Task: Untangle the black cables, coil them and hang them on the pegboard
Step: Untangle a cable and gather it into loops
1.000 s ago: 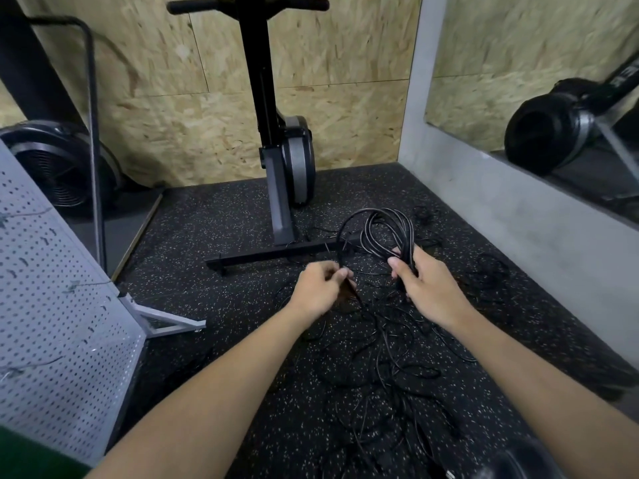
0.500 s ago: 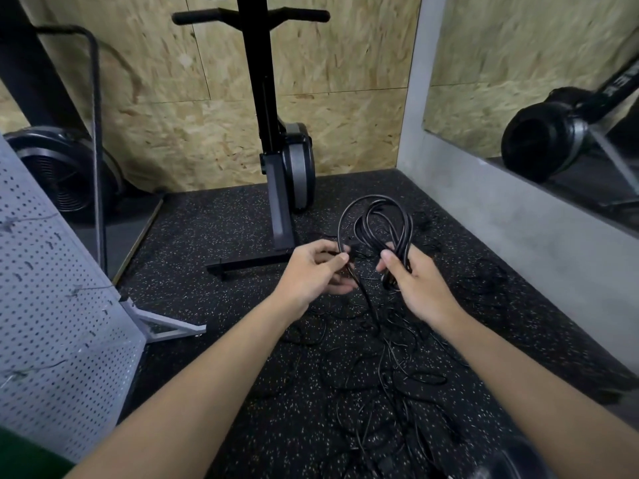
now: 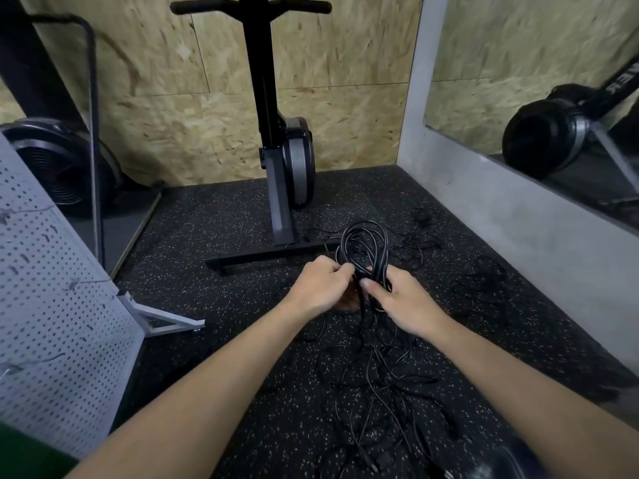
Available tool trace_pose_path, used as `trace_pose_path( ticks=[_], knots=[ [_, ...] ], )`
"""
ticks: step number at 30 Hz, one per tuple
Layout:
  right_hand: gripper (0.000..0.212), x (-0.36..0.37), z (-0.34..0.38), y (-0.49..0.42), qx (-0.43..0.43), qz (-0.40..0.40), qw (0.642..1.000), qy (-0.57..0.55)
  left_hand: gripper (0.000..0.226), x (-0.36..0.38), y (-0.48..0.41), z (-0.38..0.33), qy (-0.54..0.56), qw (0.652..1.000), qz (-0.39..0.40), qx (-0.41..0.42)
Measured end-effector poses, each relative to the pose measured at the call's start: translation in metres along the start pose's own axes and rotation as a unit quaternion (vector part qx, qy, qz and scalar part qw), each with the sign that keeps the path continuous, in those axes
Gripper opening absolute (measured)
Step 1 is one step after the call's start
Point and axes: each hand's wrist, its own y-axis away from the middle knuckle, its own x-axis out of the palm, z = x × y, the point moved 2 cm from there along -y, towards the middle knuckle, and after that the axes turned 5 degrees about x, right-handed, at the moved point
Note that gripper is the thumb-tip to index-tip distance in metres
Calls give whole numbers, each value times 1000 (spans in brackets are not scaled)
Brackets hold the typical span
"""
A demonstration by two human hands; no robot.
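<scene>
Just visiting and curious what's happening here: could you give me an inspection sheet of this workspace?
Surface: black speckled floor.
Job's things: coil held up off the floor; pegboard leaning at left, no cable on it in view.
Clutter: nothing seen.
Hands: left hand and right hand both grip the coil's lower end.
Cables: loose tangle on the floor below the hands.
Surroundings: exercise machine ahead, chipboard wall, mirror at right.
</scene>
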Motion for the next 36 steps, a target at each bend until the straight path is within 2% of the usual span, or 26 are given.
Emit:
trace_pose_path(
  ticks=[8, 12, 13, 16, 18, 20, 23, 25, 31, 34, 36],
  knots=[
    [23, 2, 4, 2, 9, -5, 1000, -21, 47, -2, -2, -2, -118, 992, -38, 10],
    [12, -2, 7, -1, 26, -44, 998, -34, 46, -2, 1, 13, 62, 996, 57, 1],
    [10, -3, 9, -1, 24, -48, 997, -47, 45, -2, 2, 18, 77, 993, 84, -9],
    [14, -3, 16, 2, 3, -33, 993, -115, 35, 6, 1, 34, -27, 987, 157, 11],
    [17, -2, 20, 5, 11, -13, 980, -196, 36, 17, 1, 41, -85, 973, 212, 25],
    [18, -3, 24, 5, 20, -4, 967, -253, 33, 26, 0, 50, -144, 963, 227, 37],
    [17, -5, 26, 6, 35, 9, 942, -333, 25, 32, -4, 67, -219, 955, 190, 71],
    [18, -8, 24, 6, 37, 1, 937, -347, 21, 31, -7, 79, -239, 953, 166, 81],
    [17, -32, -12, -6, 97, -128, 957, -243, 22, 4, -8, 70, -282, 945, 128, 102],
    [21, -36, -28, -8, 138, -118, 974, -138, 23, -18, 0, 38, -288, 937, 60, 190],
    [19, -32, -22, -7, 137, -93, 975, -146, 22, -26, 3, 10, -277, 927, 17, 251]
  ],
)
